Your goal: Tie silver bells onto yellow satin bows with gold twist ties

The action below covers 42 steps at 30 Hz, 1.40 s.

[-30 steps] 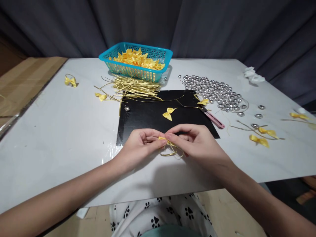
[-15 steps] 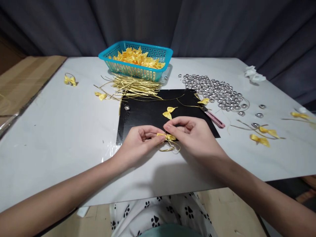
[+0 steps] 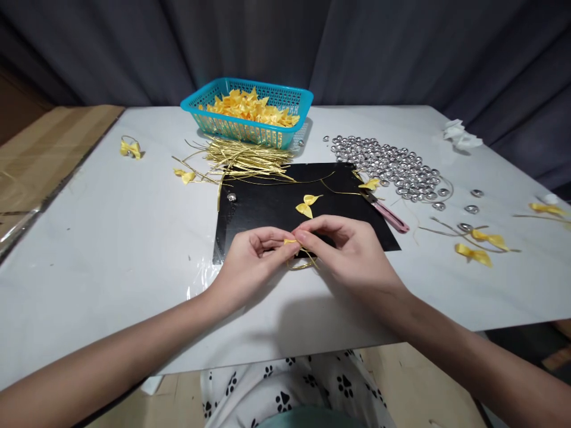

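Between my fingertips is a small yellow ribbon bow (image 3: 289,242), mostly covered by them. A loop of gold cord (image 3: 302,266) hangs below it. My left hand (image 3: 256,255) pinches the bow from the left, thumb against forefinger. From the right, my right hand (image 3: 348,244) pinches at the bow, its thumb and forefinger meeting the left fingertips; what exactly lies under them is hidden. Both hands are over the near edge of a black mat (image 3: 263,214). Just beyond them, a yellow ribbon bow (image 3: 306,209) lies loose on the mat.
A blue basket (image 3: 250,123) of yellow bows stands at the back, behind a bundle of gold cords (image 3: 245,157). Silver beads (image 3: 392,166) are heaped at the right, near a pink cutter (image 3: 390,217). More bows (image 3: 473,254) lie at right. Cardboard (image 3: 57,142) is at left.
My right fingertips have moved left onto the bow, against the left ones, and now cover more of it. The cord loop looks smaller below. The whole view has shifted slightly.
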Each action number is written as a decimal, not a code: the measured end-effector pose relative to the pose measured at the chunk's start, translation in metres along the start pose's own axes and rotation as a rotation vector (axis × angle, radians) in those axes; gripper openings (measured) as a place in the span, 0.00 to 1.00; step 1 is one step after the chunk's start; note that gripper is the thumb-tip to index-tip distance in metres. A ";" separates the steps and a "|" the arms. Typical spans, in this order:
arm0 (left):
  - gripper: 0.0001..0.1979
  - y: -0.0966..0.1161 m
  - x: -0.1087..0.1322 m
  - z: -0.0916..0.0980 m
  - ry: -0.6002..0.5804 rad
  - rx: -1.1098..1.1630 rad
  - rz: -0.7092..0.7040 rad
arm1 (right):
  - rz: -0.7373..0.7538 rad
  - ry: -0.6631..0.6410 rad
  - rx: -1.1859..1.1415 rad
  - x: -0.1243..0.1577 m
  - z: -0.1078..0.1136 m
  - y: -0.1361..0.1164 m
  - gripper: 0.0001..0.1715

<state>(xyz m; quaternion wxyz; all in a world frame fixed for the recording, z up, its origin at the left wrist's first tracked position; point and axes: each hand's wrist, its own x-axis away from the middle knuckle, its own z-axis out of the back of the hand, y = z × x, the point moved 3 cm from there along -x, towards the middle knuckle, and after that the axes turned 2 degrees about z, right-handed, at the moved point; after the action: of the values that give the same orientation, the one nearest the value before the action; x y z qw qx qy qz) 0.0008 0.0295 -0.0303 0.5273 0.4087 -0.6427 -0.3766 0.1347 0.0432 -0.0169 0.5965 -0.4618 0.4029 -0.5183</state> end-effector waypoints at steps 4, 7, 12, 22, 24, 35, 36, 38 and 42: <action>0.05 -0.001 0.001 0.001 -0.008 -0.081 -0.043 | -0.033 0.015 -0.008 0.002 -0.001 -0.002 0.05; 0.06 -0.004 0.001 0.001 -0.011 -0.120 -0.053 | -0.039 0.057 -0.049 0.000 -0.001 -0.004 0.04; 0.07 -0.006 0.001 0.002 -0.016 -0.136 -0.066 | -0.071 0.084 -0.141 -0.008 -0.001 -0.013 0.04; 0.06 -0.005 -0.001 0.003 -0.031 -0.160 -0.104 | -0.166 0.029 -0.262 -0.012 0.000 -0.020 0.05; 0.07 -0.005 -0.001 0.004 -0.033 -0.179 -0.110 | -0.200 0.005 -0.299 -0.013 0.000 -0.021 0.06; 0.07 -0.003 0.002 0.005 0.008 -0.297 -0.190 | -0.418 -0.096 -0.468 -0.018 0.004 -0.014 0.08; 0.06 -0.003 0.002 0.005 0.011 -0.307 -0.206 | -0.431 -0.106 -0.472 -0.018 0.004 -0.015 0.09; 0.06 -0.002 0.003 0.005 0.017 -0.329 -0.235 | -0.457 -0.121 -0.478 -0.019 0.003 -0.017 0.10; 0.05 0.000 0.002 0.006 0.039 -0.340 -0.266 | -0.471 -0.123 -0.459 -0.023 0.001 -0.018 0.09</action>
<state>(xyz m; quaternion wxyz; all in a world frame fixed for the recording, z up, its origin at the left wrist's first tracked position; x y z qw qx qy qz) -0.0052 0.0280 -0.0309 0.5468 0.4022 -0.4998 -0.5380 0.1284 0.0650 0.0013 0.3637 -0.6950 0.3546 -0.5089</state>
